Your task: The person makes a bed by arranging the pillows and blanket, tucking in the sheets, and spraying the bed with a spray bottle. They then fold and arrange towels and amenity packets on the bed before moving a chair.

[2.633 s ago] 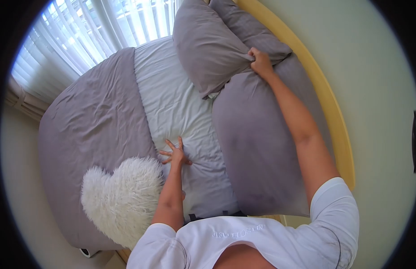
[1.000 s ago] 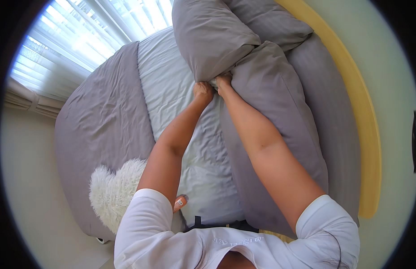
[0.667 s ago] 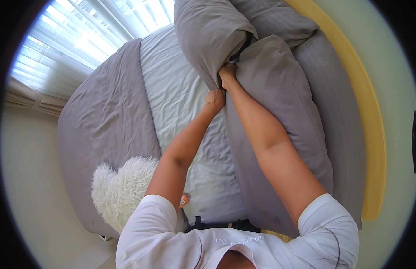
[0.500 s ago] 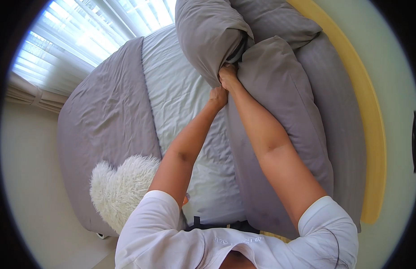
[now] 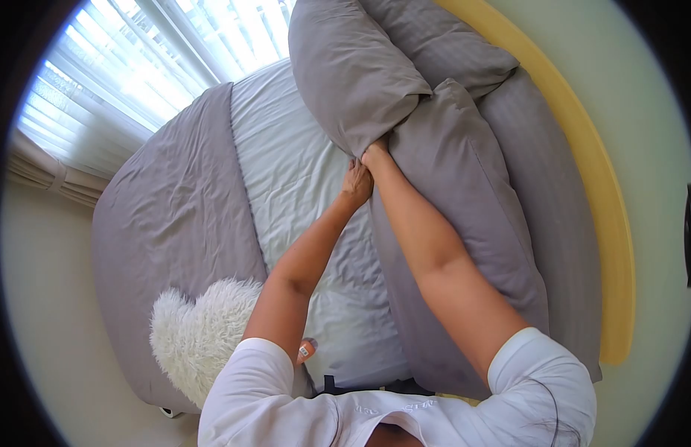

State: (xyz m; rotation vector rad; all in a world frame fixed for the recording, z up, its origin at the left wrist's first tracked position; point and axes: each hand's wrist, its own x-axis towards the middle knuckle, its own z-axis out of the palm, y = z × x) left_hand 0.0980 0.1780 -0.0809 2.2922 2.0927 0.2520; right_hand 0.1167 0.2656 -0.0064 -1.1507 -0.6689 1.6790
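Observation:
A plump grey pillow (image 5: 353, 71) in a pillowcase lies at the far side of the bed, its near end folded over beside my hands. My right hand (image 5: 376, 150) grips the pillowcase at that near end, its fingertips partly hidden under the cloth. Just below and to the left, my left hand (image 5: 356, 182) holds the pillowcase's lower corner, fingers pointing up toward it. Under my right forearm lies a second grey pillow (image 5: 472, 160), touching the first. Another grey pillow (image 5: 446, 48) rests behind, toward the headboard.
A yellow headboard (image 5: 599, 186) curves along the right. The pale sheet (image 5: 275, 149) borders a folded grey duvet (image 5: 174, 194). A fluffy white cushion (image 5: 200, 331) and a small orange-labelled object (image 5: 307, 350) lie near my left arm. Sheer curtains (image 5: 100, 89) hang behind the bed.
Both hands have come slightly nearer to me, with the pillow's near end drawn along. The dark opening at that end is now covered by cloth. My left fingers look straighter.

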